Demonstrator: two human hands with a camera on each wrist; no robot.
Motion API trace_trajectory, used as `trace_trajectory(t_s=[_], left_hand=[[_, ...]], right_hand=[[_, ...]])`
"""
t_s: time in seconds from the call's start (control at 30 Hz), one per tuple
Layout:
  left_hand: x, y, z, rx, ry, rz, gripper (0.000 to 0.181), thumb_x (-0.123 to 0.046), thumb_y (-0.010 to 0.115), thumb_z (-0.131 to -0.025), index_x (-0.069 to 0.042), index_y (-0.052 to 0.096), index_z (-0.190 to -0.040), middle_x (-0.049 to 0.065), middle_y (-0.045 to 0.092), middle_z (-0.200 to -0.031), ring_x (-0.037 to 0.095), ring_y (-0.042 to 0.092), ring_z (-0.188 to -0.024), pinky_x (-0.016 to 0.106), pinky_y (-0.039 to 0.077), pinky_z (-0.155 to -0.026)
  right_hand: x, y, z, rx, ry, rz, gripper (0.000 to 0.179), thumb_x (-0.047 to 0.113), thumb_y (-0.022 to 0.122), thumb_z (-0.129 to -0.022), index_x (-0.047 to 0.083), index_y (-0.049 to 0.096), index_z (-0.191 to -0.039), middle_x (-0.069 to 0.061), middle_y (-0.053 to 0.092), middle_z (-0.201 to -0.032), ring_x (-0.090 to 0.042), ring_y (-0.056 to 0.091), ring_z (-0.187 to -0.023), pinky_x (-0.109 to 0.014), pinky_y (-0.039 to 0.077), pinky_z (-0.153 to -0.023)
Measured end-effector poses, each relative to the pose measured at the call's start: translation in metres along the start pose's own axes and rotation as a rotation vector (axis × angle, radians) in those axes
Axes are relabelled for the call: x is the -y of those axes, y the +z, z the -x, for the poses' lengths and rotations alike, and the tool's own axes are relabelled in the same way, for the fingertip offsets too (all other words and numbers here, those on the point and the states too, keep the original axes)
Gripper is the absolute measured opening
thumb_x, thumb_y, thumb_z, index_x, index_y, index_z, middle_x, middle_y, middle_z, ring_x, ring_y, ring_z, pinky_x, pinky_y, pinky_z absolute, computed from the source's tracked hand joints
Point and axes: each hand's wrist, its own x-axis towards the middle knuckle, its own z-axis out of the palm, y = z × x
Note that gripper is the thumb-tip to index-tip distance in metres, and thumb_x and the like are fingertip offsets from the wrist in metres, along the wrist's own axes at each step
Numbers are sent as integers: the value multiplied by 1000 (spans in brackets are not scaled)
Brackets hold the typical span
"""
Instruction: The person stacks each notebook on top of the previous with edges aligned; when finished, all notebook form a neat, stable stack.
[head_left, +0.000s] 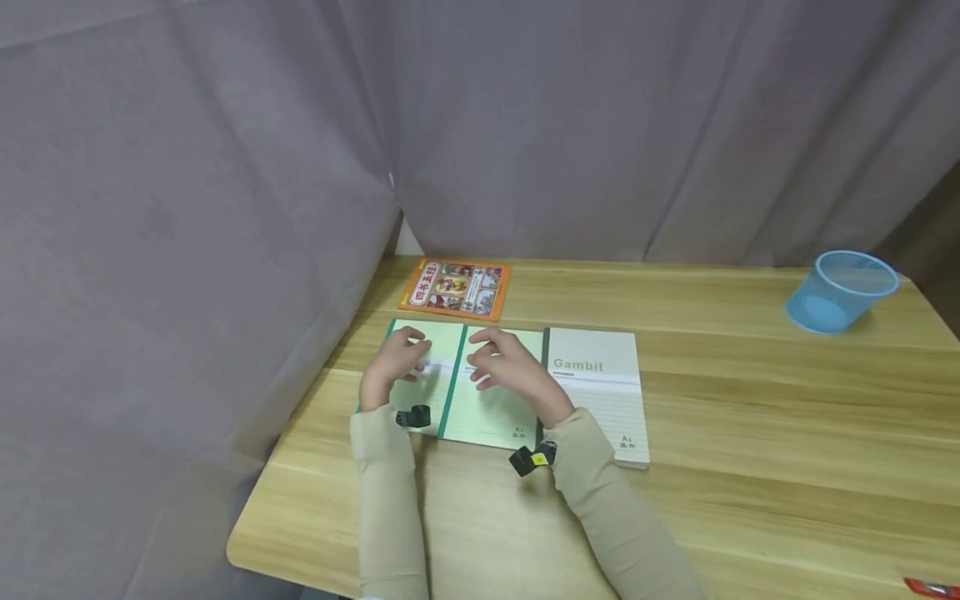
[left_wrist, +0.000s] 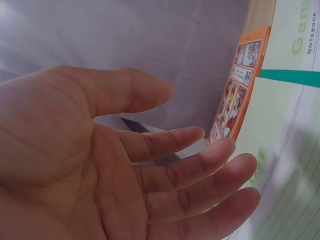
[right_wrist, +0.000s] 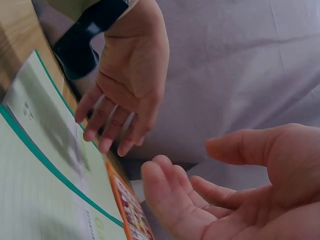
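Three notebooks lie side by side on the wooden table. A pale green notebook with a green spine [head_left: 441,340] is on the left, a matching green notebook [head_left: 487,421] in the middle, and a white "Gambit" notebook with a dark spine [head_left: 600,408] on the right. Above the left one hovers my left hand [head_left: 393,362], fingers loosely bent and holding nothing. My right hand [head_left: 517,367], also without anything in it, hangs over the middle notebook. In the right wrist view, the left hand [right_wrist: 132,75] and right hand [right_wrist: 250,190] face each other, palms inward and apart.
Behind the notebooks lies an orange illustrated book [head_left: 457,289]. A blue mesh bin [head_left: 828,304] stands at the far right of the table [head_left: 750,467]. A small red object [head_left: 930,588] shows at the lower right edge. Grey curtains [head_left: 525,125] hang behind and to the left.
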Motion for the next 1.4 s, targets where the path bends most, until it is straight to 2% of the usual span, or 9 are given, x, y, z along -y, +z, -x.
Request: trace_trajectory(t_s=[0.3, 0.43, 0.63, 0.9, 1.07, 1.17, 1.3, 1.4], left_hand=[[11, -4, 2, -7, -21, 8, 49, -21, 51, -104, 9, 44, -142, 27, 56, -127, 35, 63, -97, 46, 57, -84], [15, -8, 0, -12, -23, 17, 49, -22, 50, -105, 8, 43, -143, 26, 55, -131, 35, 61, -101, 48, 55, -89], [22, -15, -1, -30, -27, 24, 50, -21, 49, -105, 9, 42, -144, 27, 55, -130, 36, 60, -103, 49, 54, -91], [34, -21, 6, -46, -61, 34, 51, -22, 48, -105, 9, 41, -144, 28, 53, -133, 42, 55, -118, 52, 50, -97], [39, -24, 9, -96, -87, 25, 50, -26, 48, -105, 6, 44, -144, 27, 54, -135, 39, 54, -120, 50, 49, -97], [43, -27, 12, -118, -117, 54, 50, -26, 48, -106, 4, 43, -145, 25, 52, -138, 38, 51, -124, 51, 45, -101], [51, -30, 16, -133, -150, 149, 49, -23, 46, -107, 4, 40, -147, 24, 46, -144, 40, 44, -132, 54, 36, -110], [55, -31, 18, -133, -154, 192, 49, -21, 45, -107, 5, 39, -147, 25, 43, -145, 41, 42, -133, 55, 33, -113]], right_hand=[[-7, 8, -1, -47, 79, -54, 44, 1, 57, -99, -9, 43, -139, -32, 58, -119, -25, 70, -82, -36, 61, -74], [-10, 11, -2, -49, 84, -52, 46, 0, 57, -98, -11, 41, -140, -30, 59, -118, -28, 71, -82, -38, 61, -74], [-16, 16, -5, -35, 90, 9, 48, 2, 57, -99, -9, 41, -143, -29, 59, -120, -37, 71, -90, -37, 61, -72], [-28, 24, -7, -35, 104, 63, 56, 5, 57, -97, -6, 36, -147, -25, 62, -118, -38, 71, -90, -37, 61, -73], [-34, 25, -8, -71, 99, 88, 58, 7, 58, -97, -6, 33, -148, -27, 63, -119, -37, 71, -91, -38, 60, -76], [-38, 26, -8, -84, 98, 89, 59, 6, 58, -96, -7, 32, -148, -27, 63, -118, -37, 71, -90, -39, 60, -76], [-40, 31, -7, -73, 94, 101, 64, 9, 59, -96, -7, 30, -150, -24, 64, -116, -35, 70, -89, -39, 59, -77], [-41, 35, -6, -55, 88, 115, 67, 11, 61, -95, -7, 29, -151, -21, 66, -113, -33, 69, -89, -37, 59, -76]])
